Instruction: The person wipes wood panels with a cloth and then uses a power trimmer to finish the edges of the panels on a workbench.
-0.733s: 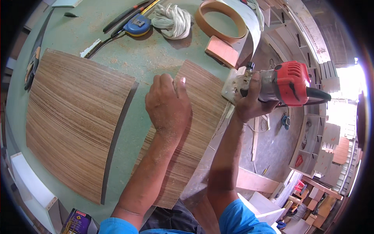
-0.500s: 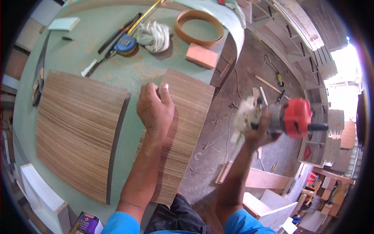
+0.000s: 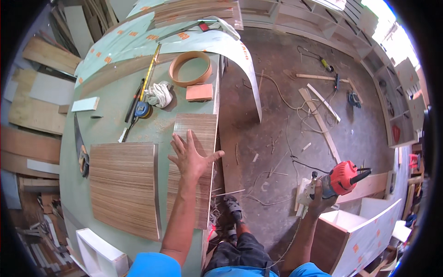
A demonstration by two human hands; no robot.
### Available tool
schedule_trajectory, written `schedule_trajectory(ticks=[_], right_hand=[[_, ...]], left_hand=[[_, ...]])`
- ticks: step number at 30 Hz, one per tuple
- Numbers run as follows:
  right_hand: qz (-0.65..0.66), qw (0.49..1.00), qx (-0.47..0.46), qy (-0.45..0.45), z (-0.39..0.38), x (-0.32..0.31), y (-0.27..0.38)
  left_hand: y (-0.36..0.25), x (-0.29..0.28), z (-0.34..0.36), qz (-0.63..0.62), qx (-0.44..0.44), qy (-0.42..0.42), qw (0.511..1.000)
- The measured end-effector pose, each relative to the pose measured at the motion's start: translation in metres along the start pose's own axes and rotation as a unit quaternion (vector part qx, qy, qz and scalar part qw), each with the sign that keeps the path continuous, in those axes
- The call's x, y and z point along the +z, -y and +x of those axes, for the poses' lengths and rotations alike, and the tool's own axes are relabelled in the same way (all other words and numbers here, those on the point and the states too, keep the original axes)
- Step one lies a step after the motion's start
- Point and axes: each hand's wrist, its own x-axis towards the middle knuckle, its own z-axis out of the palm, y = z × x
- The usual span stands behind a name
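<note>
- Left hand (image 3: 191, 157) lies flat, fingers spread, on a striped wood-veneer panel (image 3: 196, 134) at the green workbench (image 3: 106, 129) right edge.
- Right hand (image 3: 318, 196) grips a red-and-white trimmer (image 3: 334, 181) out right, over the floor.

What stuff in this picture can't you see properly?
- Head view: the veneered panel under the left hand is partly covered by the hand and forearm.
- The red power tool in the right hand: its base is hidden by fingers and blurred.
- The hand saw at the table's left edge: its teeth are too small.
- The white box is cut off by the picture's dark rim.
</note>
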Motion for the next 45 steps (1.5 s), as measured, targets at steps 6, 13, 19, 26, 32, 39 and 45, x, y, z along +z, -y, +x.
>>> schedule_trajectory(ticks=[6, 13, 19, 26, 32, 39, 45], right_hand=[[0.008, 1.000, -0.010, 0.004, -0.007, -0.013, 0.018], [0.029, 0.996, 0.075, 0.032, -0.019, -0.028, 0.037], [0.032, 0.997, 0.073, 0.010, -0.027, -0.026, 0.040], [0.019, 0.992, 0.113, 0.061, -0.040, -0.019, 0.046], [0.050, 0.989, 0.104, 0.088, -0.054, -0.006, 0.034], [0.142, 0.971, 0.119, 0.150, -0.071, 0.040, 0.038], [0.204, 0.952, 0.068, 0.218, -0.094, 0.082, 0.030]], left_hand=[[0.003, 0.017, 0.006, 0.020, 0.005, -0.052, 0.998], [0.001, -0.010, 0.003, 0.028, -0.004, -0.041, 0.999], [0.021, -0.045, 0.028, -0.153, 0.264, 0.174, 0.936], [0.018, -0.072, 0.050, -0.182, 0.324, 0.345, 0.862], [0.017, -0.072, 0.035, 0.053, 0.451, 0.204, 0.867], [0.037, -0.050, 0.033, 0.234, 0.540, 0.131, 0.798], [0.042, -0.024, 0.044, 0.044, 0.541, 0.054, 0.838]])
